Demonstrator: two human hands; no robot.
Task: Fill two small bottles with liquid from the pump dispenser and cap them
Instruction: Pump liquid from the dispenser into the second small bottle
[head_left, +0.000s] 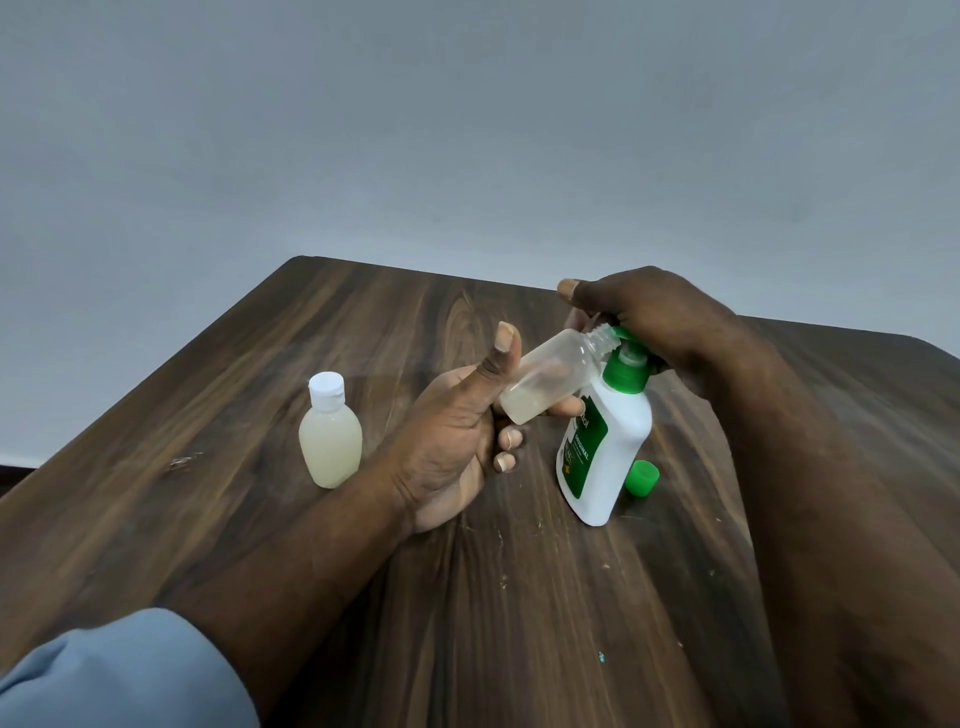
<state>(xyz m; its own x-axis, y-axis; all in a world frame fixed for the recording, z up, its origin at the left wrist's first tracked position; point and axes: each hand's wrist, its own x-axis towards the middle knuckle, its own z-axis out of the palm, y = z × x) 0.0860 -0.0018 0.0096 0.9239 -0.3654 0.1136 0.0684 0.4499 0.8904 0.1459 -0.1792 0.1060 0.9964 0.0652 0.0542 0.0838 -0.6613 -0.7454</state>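
Fingers (511, 439) of our left hand (447, 441) curl round the uncapped bottle (550, 379), tilted, mouth at the pump dispenser (608, 441) nozzle; our right hand (660, 317) covers the pump, perhaps pressing, grip unclear. The capped bottle (331, 441) stands on the tabletop (260, 519).

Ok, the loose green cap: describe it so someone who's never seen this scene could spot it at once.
On the wooden table, find the white dispenser under the right hand. Beside its base, to the right, a small green cap lies on the wood. It is the only loose cap: the green pump tops the dispenser, and the white cap sits on the full bottle.
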